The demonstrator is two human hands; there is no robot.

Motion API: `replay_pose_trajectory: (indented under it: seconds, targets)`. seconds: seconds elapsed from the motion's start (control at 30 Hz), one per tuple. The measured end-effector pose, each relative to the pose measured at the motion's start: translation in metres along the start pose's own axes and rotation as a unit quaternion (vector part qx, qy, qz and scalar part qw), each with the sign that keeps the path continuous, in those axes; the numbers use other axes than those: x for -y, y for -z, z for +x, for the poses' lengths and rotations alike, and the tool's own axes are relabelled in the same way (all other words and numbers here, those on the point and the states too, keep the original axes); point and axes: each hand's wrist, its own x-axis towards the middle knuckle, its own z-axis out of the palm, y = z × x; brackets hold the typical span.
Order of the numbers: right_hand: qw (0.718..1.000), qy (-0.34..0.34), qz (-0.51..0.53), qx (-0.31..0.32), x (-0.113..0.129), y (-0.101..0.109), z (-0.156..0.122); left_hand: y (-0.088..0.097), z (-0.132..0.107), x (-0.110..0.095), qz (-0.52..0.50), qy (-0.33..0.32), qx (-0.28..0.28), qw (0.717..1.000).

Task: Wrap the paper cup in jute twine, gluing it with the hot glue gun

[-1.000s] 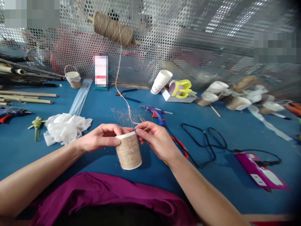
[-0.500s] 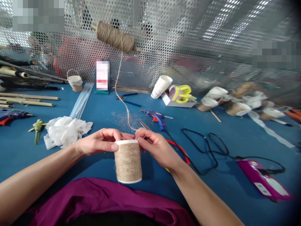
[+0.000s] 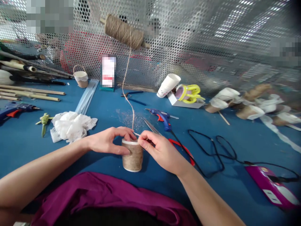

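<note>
In front of me is a twine-wrapped cup [image 3: 133,160] with white edges at top and bottom. My left hand [image 3: 107,141] grips it, thumb on the near side and fingertips behind the upper edge. My right hand [image 3: 162,150] is closed in a pinch on the twine [image 3: 133,117] at the cup's upper right edge. That strand runs up to a large spool [image 3: 122,31] mounted on a rod at the mesh wall. Partly covered by my right hand, scissors [image 3: 151,126] with red handles lie behind it.
A blue glue gun [image 3: 162,116] and a purple power strip [image 3: 270,185] with black cable lie to the right. White lace [image 3: 71,125] is at left, near bamboo sticks [image 3: 30,91]. White paper cups [image 3: 168,84], a box with yellow scissors [image 3: 191,94] and several wrapped cups stand farther back.
The cup has gone lower and farther from me, and looks smaller. My left thumb has slid from its upper edge onto its side. The whole view has shifted slightly.
</note>
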Motion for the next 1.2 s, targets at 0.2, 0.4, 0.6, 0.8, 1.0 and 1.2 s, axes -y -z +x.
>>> replay_pose_trajectory:
  seconds: [0.2, 0.4, 0.6, 0.8, 1.0, 1.2]
  targets:
    - [0.997, 0.036, -0.068, -0.016, 0.002, -0.010, 0.002, -0.014, 0.003, -0.006, 0.033, 0.043, -0.073, 0.996]
    - [0.995, 0.047, -0.072, -0.052, -0.002, -0.013, 0.003, -0.017, 0.004, -0.004, 0.038, 0.066, -0.089, 0.993]
    - [0.991, 0.001, -0.055, -0.121, -0.007, -0.013, 0.002, -0.015, 0.003, -0.004, 0.045, 0.080, -0.090, 0.992]
    - [0.997, -0.034, 0.019, -0.066, -0.009, -0.011, 0.001, -0.013, 0.003, -0.002, 0.041, 0.060, -0.085, 0.994]
    - [0.998, -0.038, -0.013, -0.054, -0.011, -0.009, -0.001, -0.013, 0.002, 0.000, 0.036, 0.052, -0.080, 0.995]
    - [0.997, 0.021, -0.049, -0.050, -0.009, -0.007, -0.001, -0.012, 0.001, 0.000, 0.040, 0.035, -0.063, 0.997]
